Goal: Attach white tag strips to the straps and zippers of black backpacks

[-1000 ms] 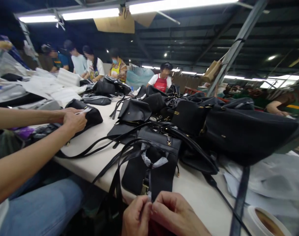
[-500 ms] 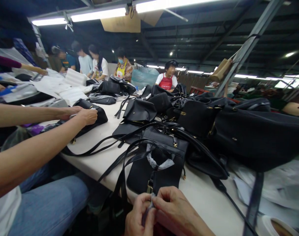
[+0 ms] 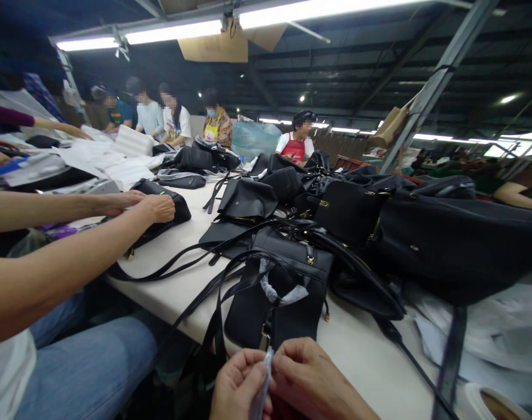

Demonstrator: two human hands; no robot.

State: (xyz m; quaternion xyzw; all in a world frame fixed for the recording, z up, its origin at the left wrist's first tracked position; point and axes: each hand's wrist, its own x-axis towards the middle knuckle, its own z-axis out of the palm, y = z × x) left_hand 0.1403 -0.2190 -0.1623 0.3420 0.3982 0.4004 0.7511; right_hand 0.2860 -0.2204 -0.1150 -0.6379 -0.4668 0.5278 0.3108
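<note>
At the bottom edge my left hand (image 3: 237,386) and my right hand (image 3: 310,379) meet, both closed in a pinch on a thin strip of pale wrapping paper (image 3: 262,385). Just beyond them a black handbag (image 3: 283,291) hangs over the near edge of the white table (image 3: 178,291), with more pale paper tied at its front and a gold clasp near its top. Long black straps (image 3: 213,286) trail from it to the left.
A co-worker on my left reaches both arms (image 3: 73,245) onto a small black bag (image 3: 161,210). Many black bags (image 3: 423,233) pile at the middle and right. White paper sheets (image 3: 489,338) lie at right, a tape roll (image 3: 489,405) at bottom right. Several people work at the far end.
My hands have shifted slightly lower and the paper strip now shows between my fingers. The co-worker's hands have moved a little further onto the small black bag.
</note>
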